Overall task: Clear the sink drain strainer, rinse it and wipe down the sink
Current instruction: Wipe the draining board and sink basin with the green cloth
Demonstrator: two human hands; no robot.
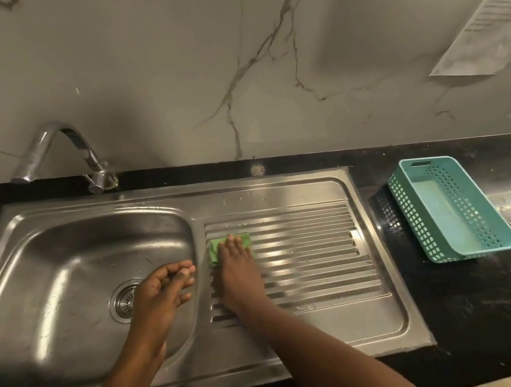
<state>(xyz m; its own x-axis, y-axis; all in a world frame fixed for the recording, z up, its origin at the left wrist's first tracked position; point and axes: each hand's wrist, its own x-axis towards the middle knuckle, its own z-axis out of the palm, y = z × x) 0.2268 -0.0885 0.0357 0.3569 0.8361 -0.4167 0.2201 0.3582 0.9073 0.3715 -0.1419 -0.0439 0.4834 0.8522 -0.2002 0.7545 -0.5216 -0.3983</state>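
Drain strainer point(127, 301) sits seated in the basin floor of the steel sink point(65, 260), partly hidden by the left hand point(160, 291). That hand hovers over the basin's right edge, fingers loosely curled, gripping nothing I can see. Right hand point(236, 267) lies flat, fingers extended, pressing a green scrub pad point(214, 251) onto the ribbed drainboard point(317, 250) near its left end; a press, not a pinch. Looks like the wipe-down stage. Tap point(54, 148) is at back left, teal basket point(451, 207) on the black counter point(481, 311) well apart to the right.

Risks: pad snags on ribs & slips from under the flat palm; grooves get skipped w/ crosswise strokes; water drops near the back edge missed.
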